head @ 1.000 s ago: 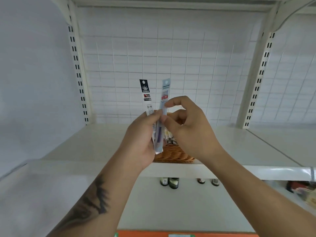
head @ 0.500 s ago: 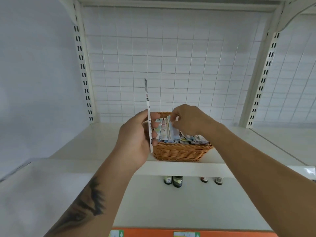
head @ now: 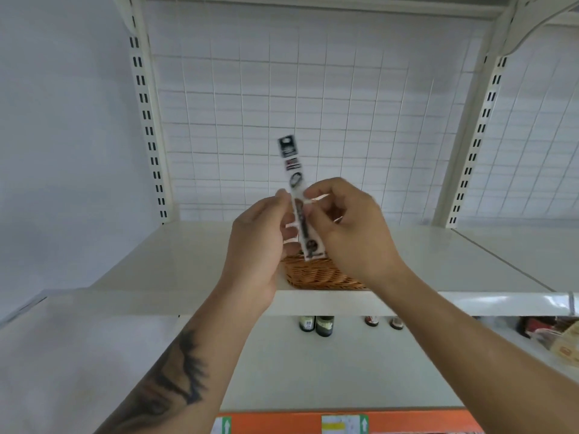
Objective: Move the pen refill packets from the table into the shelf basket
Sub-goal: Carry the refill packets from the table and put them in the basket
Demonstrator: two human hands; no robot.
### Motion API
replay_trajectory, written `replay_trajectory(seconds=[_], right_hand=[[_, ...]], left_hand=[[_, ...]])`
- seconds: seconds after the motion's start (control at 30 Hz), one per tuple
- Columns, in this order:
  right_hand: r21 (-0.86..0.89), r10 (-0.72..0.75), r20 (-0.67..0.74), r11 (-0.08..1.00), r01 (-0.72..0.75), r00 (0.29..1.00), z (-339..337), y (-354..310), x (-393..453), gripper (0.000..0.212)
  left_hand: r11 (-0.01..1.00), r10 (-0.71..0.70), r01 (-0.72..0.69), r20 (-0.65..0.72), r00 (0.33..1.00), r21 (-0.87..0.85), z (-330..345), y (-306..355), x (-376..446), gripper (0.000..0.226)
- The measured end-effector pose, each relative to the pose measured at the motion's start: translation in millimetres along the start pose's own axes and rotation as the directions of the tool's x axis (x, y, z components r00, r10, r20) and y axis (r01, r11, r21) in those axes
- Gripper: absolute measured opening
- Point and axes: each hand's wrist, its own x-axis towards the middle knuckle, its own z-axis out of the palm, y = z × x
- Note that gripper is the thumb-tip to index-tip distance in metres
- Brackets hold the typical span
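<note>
refill packet pinched upright, both hands, above basket.

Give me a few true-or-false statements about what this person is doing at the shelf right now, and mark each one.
1. Both hands hold one refill packet. True: the left hand and the right hand both pinch it.
2. The packet lies flat on the shelf. False: it stands nearly upright in the air.
3. A wicker basket sits on the shelf behind the hands. True.
4. The bottles stand inside the basket. False: they stand on a lower level beneath that shelf.
</note>
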Motion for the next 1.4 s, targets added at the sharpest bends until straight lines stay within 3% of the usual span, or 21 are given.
replay_trajectory(seconds=[0.03,0.07,0.13,0.2,0.27,0.33,0.43,0.5,0.63,0.8,0.9,1.03,1.13,1.27,1.33,1.4], right_hand=[[-0.009,0.048,-0.022,0.999,-0.048,0.999,-5,3,9,0.014],[-0.039,0.112,-0.031,0.993,-0.113,0.993,-11,10,21,0.014],[-0.176,0.279,0.002,0.946,-0.274,0.96,-19,22,44,0.014],[-0.375,0.409,0.085,0.858,-0.351,0.908,-18,36,58,0.018],[-0.516,0.46,0.153,0.792,-0.326,0.875,-9,45,62,0.021],[-0.58,0.451,0.154,0.762,-0.289,0.879,-1,50,62,0.019],[-0.627,0.372,0.058,0.735,-0.256,0.926,0,40,51,0.016],[-0.7,0.217,0.026,0.701,-0.137,0.976,1,24,28,0.02],[-0.678,-0.055,0.158,0.72,0.149,0.986,14,-17,-59,0.036],[-0.492,-0.091,0.49,0.792,0.361,0.867,50,-66,-193,0.052],[-0.328,-0.163,0.66,0.816,0.476,0.734,85,-105,-283,0.055],[-0.109,-0.237,0.796,0.849,0.517,0.557,131,-190,-394,0.059],[0.065,-0.33,0.848,0.841,0.538,0.415,158,-272,-473,0.065],[0.272,-0.475,0.841,0.785,0.556,0.26,194,-391,-593,0.06],[0.377,-0.545,0.822,0.738,0.56,0.166,211,-464,-674,0.058],[0.443,-0.58,0.809,0.712,0.545,0.1,221,-512,-736,0.058]], left_hand=[[0.975,0.097,-0.09,-0.023,0.995,0.204,-8,-3,0,0.023],[0.87,0.222,-0.188,-0.02,0.975,0.456,-20,-10,2,0.027],[0.413,0.4,-0.269,0.091,0.912,0.87,-49,-30,3,0.042],[0.072,0.347,-0.203,0.167,0.923,0.976,-75,-53,-1,0.056],[-0.081,0.193,-0.162,0.175,0.965,0.983,-94,-71,-7,0.065],[-0.156,0.11,-0.193,0.212,0.971,0.969,-106,-82,-14,0.065],[-0.218,0.066,-0.204,0.223,0.973,0.954,-116,-75,-33,0.069],[-0.248,0.073,-0.183,0.207,0.976,0.951,-122,-64,-53,0.075],[-0.227,0.155,-0.09,0.128,0.98,0.97,-137,-40,-124,0.078],[-0.226,0.159,0.109,-0.073,0.984,0.968,-177,-35,-259,0.079],[-0.26,0.103,0.282,-0.264,0.959,0.923,-213,-34,-370,0.079],[-0.291,0.095,0.518,-0.514,0.853,0.805,-274,-4,-517,0.078],[-0.299,0.13,0.673,-0.67,0.731,0.676,-310,29,-631,0.071],[-0.256,0.185,0.837,-0.825,0.534,0.484,-361,65,-796,0.061],[-0.222,0.23,0.911,-0.889,0.395,0.348,-385,84,-898,0.061],[-0.211,0.234,0.941,-0.921,0.313,0.266,-402,95,-973,0.061]])
